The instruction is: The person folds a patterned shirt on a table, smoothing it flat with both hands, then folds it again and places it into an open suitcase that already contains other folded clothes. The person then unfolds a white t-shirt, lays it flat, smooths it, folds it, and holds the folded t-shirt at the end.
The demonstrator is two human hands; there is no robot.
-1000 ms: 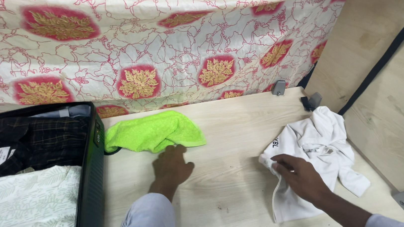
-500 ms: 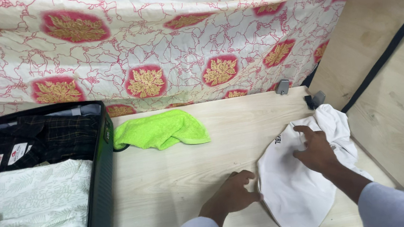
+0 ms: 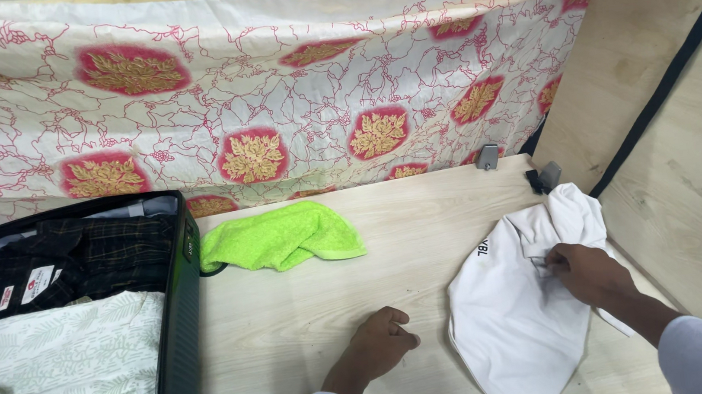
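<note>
A white garment (image 3: 515, 310) lies spread on the pale wooden surface (image 3: 425, 241) at the right. My right hand (image 3: 585, 272) rests on its upper part and pinches a fold of the cloth. My left hand (image 3: 380, 346) lies loosely curled on the bare wood just left of the garment, holding nothing. A bright green towel (image 3: 281, 237) lies crumpled further back, to the left of both hands.
An open black suitcase (image 3: 178, 328) stands at the left, with a dark plaid garment (image 3: 105, 253) and a pale leaf-print cloth (image 3: 57, 375) inside. A red-and-cream floral sheet (image 3: 273, 118) hangs behind. Wooden panels (image 3: 694, 152) wall in the right side.
The white garment has been spread out flatter. My right hand moved to its upper part and took a fold. My left hand moved from near the green towel toward the garment.
</note>
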